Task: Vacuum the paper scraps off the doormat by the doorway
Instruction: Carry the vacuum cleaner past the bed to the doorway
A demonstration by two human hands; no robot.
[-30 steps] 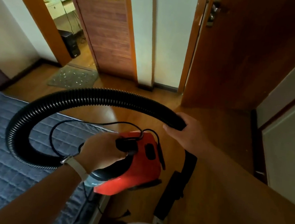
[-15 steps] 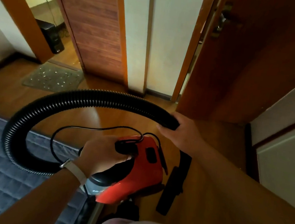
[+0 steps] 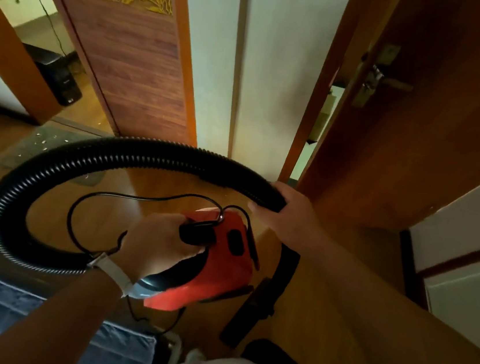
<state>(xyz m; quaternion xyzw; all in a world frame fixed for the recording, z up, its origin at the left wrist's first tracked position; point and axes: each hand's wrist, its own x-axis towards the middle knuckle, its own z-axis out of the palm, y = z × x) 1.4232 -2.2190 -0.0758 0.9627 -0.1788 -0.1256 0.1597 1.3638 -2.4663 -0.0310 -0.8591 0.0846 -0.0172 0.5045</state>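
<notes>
— Lying where, that grey-green doormat (image 3: 25, 146)?
— Far left by the doorway, white paper scraps (image 3: 41, 139) on it. Nearer, the left hand (image 3: 155, 244) grips the red plastic vacuum (image 3: 228, 268) by its handle; the right hand (image 3: 289, 215) grips the black ribbed hose (image 3: 145, 155).

The vacuum cleaner (image 3: 230, 271) is bright red and black, and its ribbed hose (image 3: 133, 155) is black. The doormat (image 3: 17, 151) is grey-green, speckled with white paper scraps (image 3: 44, 142). The brown wood-grain door (image 3: 133, 56) carries a golden rose pattern.
</notes>
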